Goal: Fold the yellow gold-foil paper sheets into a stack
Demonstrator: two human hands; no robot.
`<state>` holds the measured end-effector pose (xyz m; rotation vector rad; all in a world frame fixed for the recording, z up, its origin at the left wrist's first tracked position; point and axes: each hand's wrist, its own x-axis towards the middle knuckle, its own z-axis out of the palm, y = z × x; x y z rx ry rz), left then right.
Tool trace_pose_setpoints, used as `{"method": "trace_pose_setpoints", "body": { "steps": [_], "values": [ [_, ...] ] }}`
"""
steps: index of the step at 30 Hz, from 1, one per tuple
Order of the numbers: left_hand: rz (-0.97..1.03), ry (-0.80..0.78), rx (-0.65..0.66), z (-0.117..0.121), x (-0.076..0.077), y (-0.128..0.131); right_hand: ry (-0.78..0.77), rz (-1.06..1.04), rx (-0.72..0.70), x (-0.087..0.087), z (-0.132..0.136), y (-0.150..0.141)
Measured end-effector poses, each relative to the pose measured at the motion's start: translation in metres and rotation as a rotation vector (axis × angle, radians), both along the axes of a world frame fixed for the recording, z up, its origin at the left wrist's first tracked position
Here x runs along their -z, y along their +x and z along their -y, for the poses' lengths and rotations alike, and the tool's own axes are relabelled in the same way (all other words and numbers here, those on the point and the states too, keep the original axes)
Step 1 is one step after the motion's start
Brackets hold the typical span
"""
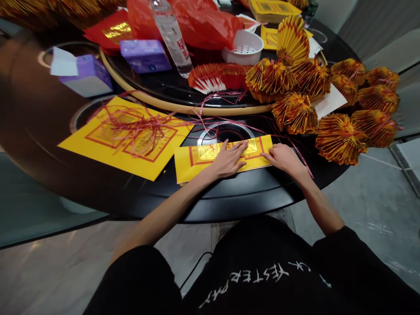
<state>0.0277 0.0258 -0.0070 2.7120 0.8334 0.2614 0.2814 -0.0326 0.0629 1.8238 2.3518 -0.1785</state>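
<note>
A folded strip of yellow joss paper [183, 162] with red frames and gold foil lies near the table's front edge. My left hand [229, 161] rests flat on its middle, fingers spread. At the strip's right end, my right hand [286, 158] is closed, its fingers curled at the paper's edge and one finger pressing the top. To the left, a flat yellow sheet [147, 169] carries a tangle of pink-red ties [134, 127]. Several fan-folded paper bundles [341, 138] stand at the right.
The black turntable [157, 85] holds a water bottle [172, 39], a purple tissue pack [144, 56], a white perforated basket [244, 47], a row of red folded papers [219, 78] and a red plastic bag [203, 22]. Another tissue pack [87, 76] sits left.
</note>
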Motion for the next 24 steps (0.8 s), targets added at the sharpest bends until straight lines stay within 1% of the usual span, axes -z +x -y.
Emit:
{"method": "trace_pose_setpoints", "body": {
  "steps": [4, 7, 12, 19, 24],
  "values": [
    [0.004, 0.030, 0.010, 0.001, -0.001, 0.000, -0.042, 0.050, -0.027, 0.010, -0.004, -0.001],
    [0.011, 0.043, 0.005, 0.001, -0.001, -0.001, -0.046, 0.064, -0.030, 0.013, -0.004, -0.002],
    [0.024, 0.069, 0.004, 0.003, -0.002, -0.001, -0.044, 0.080, -0.061, 0.012, -0.005, -0.002],
    [-0.025, 0.080, 0.002, 0.006, -0.004, 0.000, -0.053, 0.102, -0.136, 0.008, -0.005, -0.002],
    [-0.024, 0.088, 0.012, 0.006, -0.003, 0.000, -0.048, 0.128, -0.136, 0.003, -0.004, -0.005]
  ]
}}
